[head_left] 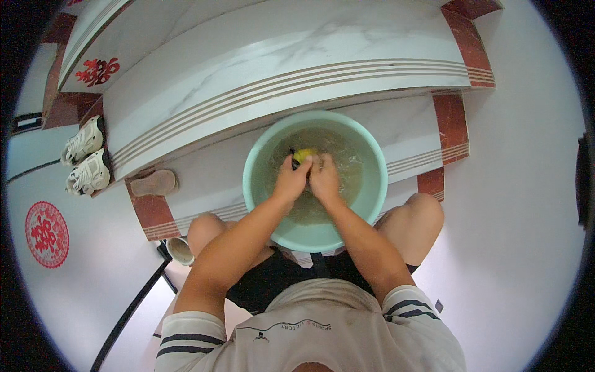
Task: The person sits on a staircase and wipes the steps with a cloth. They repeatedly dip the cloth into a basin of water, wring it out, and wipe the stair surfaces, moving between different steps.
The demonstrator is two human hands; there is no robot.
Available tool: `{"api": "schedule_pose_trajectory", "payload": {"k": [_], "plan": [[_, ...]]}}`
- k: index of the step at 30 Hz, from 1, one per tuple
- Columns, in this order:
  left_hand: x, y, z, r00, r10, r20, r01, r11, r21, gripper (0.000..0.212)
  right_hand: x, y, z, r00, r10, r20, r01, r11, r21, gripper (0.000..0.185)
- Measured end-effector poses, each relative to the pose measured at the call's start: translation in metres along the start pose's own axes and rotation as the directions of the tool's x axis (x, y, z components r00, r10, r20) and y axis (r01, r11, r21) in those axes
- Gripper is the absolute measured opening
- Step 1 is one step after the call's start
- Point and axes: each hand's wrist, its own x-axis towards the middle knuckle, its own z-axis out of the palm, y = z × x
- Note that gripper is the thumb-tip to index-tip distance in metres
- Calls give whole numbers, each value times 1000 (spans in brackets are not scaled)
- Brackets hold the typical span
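A round pale green plastic basin (382,186) stands in front of me on a marble-look step, between my bare knees. Cloudy brownish water (307,211) lies inside it. Over the water, my left hand (292,179) grips a small yellow-and-dark item (304,154) between thumb and fingers. My right hand (324,177) is pressed close beside the left, its curled, blurred fingers on the same item. Most of the item is hidden by my fingers, and I cannot tell what it is.
White steps (297,56) with red-brown ends rise beyond the basin. At the left are a pair of white sneakers (86,156) and a brown slipper or shoe sole (155,182). A small round container (180,251) sits by my left knee. Red paper decorations (47,235) mark the left side.
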Motion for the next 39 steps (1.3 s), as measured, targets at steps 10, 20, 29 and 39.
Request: {"api": "schedule_pose_trajectory", "payload": {"k": [10, 20, 29, 39], "plan": [[-32, 36, 3, 873, -332, 357, 473, 752, -458, 36, -40, -11, -43, 875, -481, 56, 482, 876, -13, 21], [-69, 52, -59, 989, 132, -67, -133, 991, -7, 30, -17, 25, -104, 878, -477, -35, 463, 866, -186, 23], [-109, 82, -36, 928, 270, 257, -140, 892, -430, 30, -46, -44, -107, 704, -707, 69, 686, 651, -325, 60], [-141, 139, -62, 744, 578, -337, -621, 784, -26, 23, -7, -15, -114, 855, -299, 423, 500, 691, -522, 34]]}}
